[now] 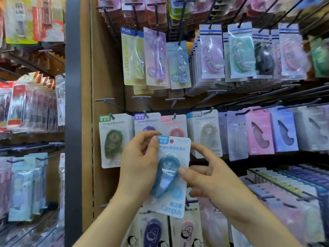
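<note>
We face a shop's wooden peg wall [106,77] hung with carded correction tapes. Our left hand [138,166] pinches the top corner of a blue correction tape pack [170,166] printed "Campus"; our right hand [213,179] grips its lower side, thumb on the blister. Left of the left hand hangs a green Campus pack [114,141]; above both hands hangs a yellow pack marked "PLUS" [132,56]

Green Campus pack [114,139] hanging on its hook at the left, yellow PLUS pack [131,56] up top, lilac pack [155,56] just beside it, pink box [260,132] off right, wooden panel [106,77] behind, dark post [73,104] left.
</note>
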The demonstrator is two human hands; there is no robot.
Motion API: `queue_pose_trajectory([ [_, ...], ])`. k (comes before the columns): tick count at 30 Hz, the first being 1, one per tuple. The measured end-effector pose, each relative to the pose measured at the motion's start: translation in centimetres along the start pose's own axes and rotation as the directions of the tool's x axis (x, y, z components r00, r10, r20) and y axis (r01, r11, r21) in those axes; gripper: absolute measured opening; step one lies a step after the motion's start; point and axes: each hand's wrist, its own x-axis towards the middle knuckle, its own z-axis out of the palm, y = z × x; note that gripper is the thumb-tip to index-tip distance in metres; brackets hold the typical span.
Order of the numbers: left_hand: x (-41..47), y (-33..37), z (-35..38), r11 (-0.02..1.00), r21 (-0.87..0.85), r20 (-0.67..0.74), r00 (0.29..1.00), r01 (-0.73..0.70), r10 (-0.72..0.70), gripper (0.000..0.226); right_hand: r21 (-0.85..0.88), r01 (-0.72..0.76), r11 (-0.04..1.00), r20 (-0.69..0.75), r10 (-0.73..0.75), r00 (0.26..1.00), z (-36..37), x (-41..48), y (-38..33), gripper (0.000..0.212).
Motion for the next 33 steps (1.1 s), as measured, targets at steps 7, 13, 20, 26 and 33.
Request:
queue_pose_trajectory([
  [7, -1.1, -0.2, 2.0, 0.996, 0.067, -0.017, 0.998, -0.064, 0.066, 0.009, -0.272, 0.133, 0.953, -0.321, -0.220, 0.921, -1.3, -1.7, 1.1, 0.050],
  [13, -1.1, 0.7, 4.6, 0.989, 0.051, 0.027, 0.990, -0.137, 0.135, 0.010, -0.771, -0.030, 0.636, -0.282, -0.299, 0.912, -1.9, -2.5, 0.6, 0.076],
  [20, -1.4, 1.6, 6.7, 0.988, -0.144, 0.159, 0.984, -0.055, 0.078, 0.019, -0.772, -0.048, 0.634, -0.339, -0.347, 0.875, -3.5, -2.0, 0.3, 0.086],
  [26, -4.0, 0.3, 7.2, 0.982, -0.121, 0.537, 0.842, 0.144, -0.057, 0.053, -0.729, 0.000, 0.684, -0.404, -0.430, 0.808, -5.9, 0.2, -0.3, 0.074],
  [33, -3.0, -0.2, 7.1, 0.997, -0.071, 0.393, 0.920, 0.020, 0.010, 0.073, -0.796, 0.020, 0.605, -0.332, -0.463, 0.822, -6.3, 1.9, -1.7, 0.079],
])
